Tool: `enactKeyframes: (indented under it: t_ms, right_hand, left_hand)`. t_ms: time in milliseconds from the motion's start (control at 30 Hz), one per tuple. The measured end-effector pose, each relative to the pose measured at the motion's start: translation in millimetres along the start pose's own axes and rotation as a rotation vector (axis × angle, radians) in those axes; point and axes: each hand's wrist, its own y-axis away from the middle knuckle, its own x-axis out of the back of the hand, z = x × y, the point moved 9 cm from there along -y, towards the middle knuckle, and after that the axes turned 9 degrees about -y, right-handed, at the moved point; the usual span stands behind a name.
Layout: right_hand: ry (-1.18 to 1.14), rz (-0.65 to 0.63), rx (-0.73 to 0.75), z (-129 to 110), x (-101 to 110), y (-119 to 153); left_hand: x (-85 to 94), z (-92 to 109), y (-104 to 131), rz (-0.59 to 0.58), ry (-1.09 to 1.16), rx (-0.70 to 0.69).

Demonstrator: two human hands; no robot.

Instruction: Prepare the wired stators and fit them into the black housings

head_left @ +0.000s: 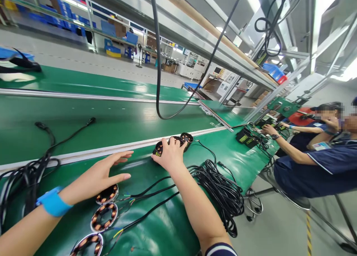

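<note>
My right hand (173,155) is placed over a row of black round housings beside the white rail, thumb at the left end and fingers curled over the others. Copper coils show inside the left housing (159,148) and the right housing (186,138); the middle one is partly hidden by my fingers. My left hand (104,174), with a blue wristband (55,202), is held open in the air, fingers stretched toward the right. Below it, several ring-shaped copper-wound stators (103,216) lie in a line, with coloured wire ends and black cables attached.
A coiled black cable bundle (219,192) lies right of my right forearm; more cables (30,174) lie at left. A white rail (117,149) borders the green belt (125,124). One cable loop (163,114) hangs ahead. Co-workers (309,163) sit at right near black boxes (247,137).
</note>
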Motion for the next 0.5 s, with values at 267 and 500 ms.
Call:
enactKeyframes:
  t_ms: [267,500]
  right_hand:
    - [0.032,0.001,-0.24,89.1,10.3,-27.1]
    - [0.094,-0.013,-0.472,183.5,21.2,-42.6]
  left_hand:
    - [-11.0,-14.4,17.9,-0.003,-0.033,0.017]
    - [-16.9,-11.8,15.4,0.001,-0.023,0.011]
